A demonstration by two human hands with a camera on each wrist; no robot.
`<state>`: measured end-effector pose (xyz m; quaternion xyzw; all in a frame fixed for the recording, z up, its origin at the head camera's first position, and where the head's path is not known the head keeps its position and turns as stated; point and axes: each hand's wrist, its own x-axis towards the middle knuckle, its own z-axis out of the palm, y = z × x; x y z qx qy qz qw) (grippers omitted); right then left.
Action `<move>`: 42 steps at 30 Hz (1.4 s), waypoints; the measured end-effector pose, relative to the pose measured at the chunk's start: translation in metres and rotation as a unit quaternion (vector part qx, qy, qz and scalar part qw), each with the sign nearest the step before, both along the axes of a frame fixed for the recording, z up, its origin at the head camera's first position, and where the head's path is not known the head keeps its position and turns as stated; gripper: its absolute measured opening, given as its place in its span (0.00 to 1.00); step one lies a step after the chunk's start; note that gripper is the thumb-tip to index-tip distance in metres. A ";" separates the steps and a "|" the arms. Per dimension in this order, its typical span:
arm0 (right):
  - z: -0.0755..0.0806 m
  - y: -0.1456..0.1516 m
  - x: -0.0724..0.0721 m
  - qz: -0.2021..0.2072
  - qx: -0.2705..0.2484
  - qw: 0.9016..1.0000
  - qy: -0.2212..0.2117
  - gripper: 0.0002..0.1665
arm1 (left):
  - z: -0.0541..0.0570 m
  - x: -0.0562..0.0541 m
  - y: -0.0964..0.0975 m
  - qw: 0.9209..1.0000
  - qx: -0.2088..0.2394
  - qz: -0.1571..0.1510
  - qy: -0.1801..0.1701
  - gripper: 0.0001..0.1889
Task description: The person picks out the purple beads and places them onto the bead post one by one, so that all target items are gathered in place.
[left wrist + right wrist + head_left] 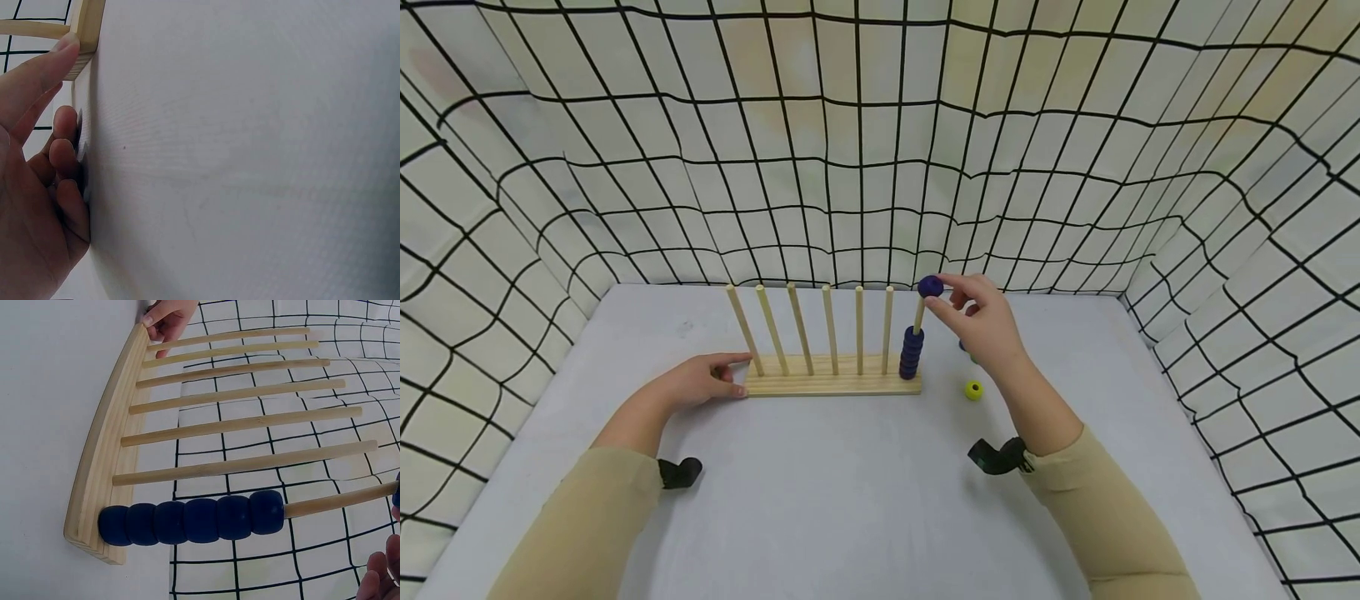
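Note:
A wooden peg rack [832, 385] stands on the white surface, with several upright dowels along its base. At its left end my left hand [700, 382] holds the base, the thumb at the front corner and a finger at the back; the other fingers curl beside it in the left wrist view. My right hand [983, 321] pinches a dark blue bead [930, 287] between thumb and fingertips at the top of the rightmost dowel. Below it on that dowel sits a stack of several blue beads [201, 520]. The other dowels are bare.
A yellow bead [973, 390] lies on the white tabletop [827, 500], right of the rack. Other beads [962, 344] are partly hidden behind my right hand. A black net [861, 158] over pale cloth surrounds the back and sides.

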<state>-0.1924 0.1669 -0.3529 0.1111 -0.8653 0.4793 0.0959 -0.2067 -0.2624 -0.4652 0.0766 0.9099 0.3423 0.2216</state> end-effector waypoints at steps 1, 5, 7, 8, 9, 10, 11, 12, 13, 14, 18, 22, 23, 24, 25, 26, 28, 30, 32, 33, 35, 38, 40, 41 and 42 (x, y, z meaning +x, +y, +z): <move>0.000 0.000 0.000 0.000 0.002 1.000 0.000 0.26 | 0.000 0.000 0.000 1.000 0.001 0.000 0.001 0.39; 0.001 -0.001 -0.001 0.001 0.011 1.000 -0.001 0.26 | 0.000 0.000 0.000 1.000 0.001 0.002 0.000 0.40; 0.001 -0.002 -0.001 0.000 0.017 1.000 -0.002 0.25 | 0.000 0.000 0.000 1.000 -0.001 0.003 -0.003 0.40; 0.002 -0.002 -0.002 0.000 0.020 1.000 -0.003 0.25 | 0.000 0.000 0.000 1.000 -0.002 0.006 -0.005 0.39; 0.002 -0.002 -0.002 -0.001 0.024 1.000 -0.003 0.25 | 0.000 0.000 0.000 1.000 -0.002 0.008 -0.007 0.39; 0.002 -0.002 -0.002 -0.001 0.027 1.000 -0.004 0.25 | 0.001 0.001 0.001 1.000 -0.003 0.009 -0.008 0.39; 0.002 -0.002 -0.002 -0.001 0.030 1.000 -0.004 0.25 | 0.001 0.001 0.001 1.000 -0.004 0.007 -0.008 0.40; 0.002 -0.002 -0.002 -0.001 0.033 0.999 -0.004 0.25 | 0.001 0.001 0.001 1.000 -0.004 0.006 -0.008 0.40; 0.002 -0.002 -0.002 0.000 0.035 0.999 -0.004 0.25 | 0.002 0.001 0.001 1.000 -0.004 0.007 -0.007 0.39; 0.003 -0.002 -0.002 0.001 0.037 0.999 -0.004 0.24 | 0.002 0.001 0.001 1.000 -0.003 0.006 -0.007 0.39; 0.004 -0.003 -0.003 0.005 0.048 0.999 -0.003 0.24 | 0.002 0.001 0.002 1.000 0.000 0.001 -0.003 0.39; 0.004 -0.003 -0.002 0.006 0.056 0.998 -0.001 0.23 | 0.003 0.002 0.003 1.000 0.000 0.000 -0.003 0.39; 0.003 -0.003 -0.003 0.006 0.058 0.998 -0.001 0.23 | 0.004 0.002 0.003 1.000 0.001 0.000 -0.003 0.39; 0.003 -0.003 -0.003 0.006 0.059 0.998 -0.002 0.23 | 0.004 0.002 0.003 1.000 0.001 0.000 -0.004 0.39; 0.003 -0.003 -0.003 0.006 0.060 0.998 -0.002 0.23 | 0.005 0.003 0.004 1.000 0.001 0.000 -0.004 0.39; 0.002 -0.003 -0.003 0.006 0.061 0.998 -0.003 0.23 | 0.005 0.003 0.004 1.000 0.001 0.001 -0.005 0.39; 0.002 -0.003 -0.003 0.006 0.061 0.998 -0.005 0.23 | 0.006 0.003 0.004 1.000 0.001 0.002 -0.005 0.39; 0.001 -0.003 -0.003 0.007 0.061 0.998 -0.006 0.23 | 0.006 0.004 0.004 1.000 0.001 0.002 -0.005 0.39; 0.000 -0.004 -0.003 0.007 0.063 0.998 -0.008 0.24 | 0.006 0.004 0.004 1.000 0.001 0.002 -0.006 0.39; 0.000 -0.004 -0.003 0.008 0.064 0.998 -0.010 0.24 | 0.006 0.003 0.004 1.000 0.002 0.002 -0.006 0.39; -0.002 -0.003 -0.002 0.007 0.067 0.998 -0.016 0.25 | 0.005 0.003 0.003 1.000 0.003 0.001 -0.005 0.39; -0.005 -0.003 -0.002 0.007 0.069 0.997 -0.025 0.25 | 0.004 0.002 0.002 1.000 0.006 -0.002 -0.004 0.39; -0.007 -0.003 -0.002 0.007 0.069 0.997 -0.029 0.25 | 0.003 0.002 0.002 1.000 0.007 -0.003 -0.003 0.39; -0.008 -0.003 -0.002 0.006 0.070 0.997 -0.031 0.25 | 0.003 0.002 0.002 1.000 0.007 -0.003 -0.002 0.39; -0.009 -0.003 -0.002 0.006 0.070 0.997 -0.034 0.25 | 0.003 0.002 0.002 1.000 0.008 -0.003 -0.002 0.39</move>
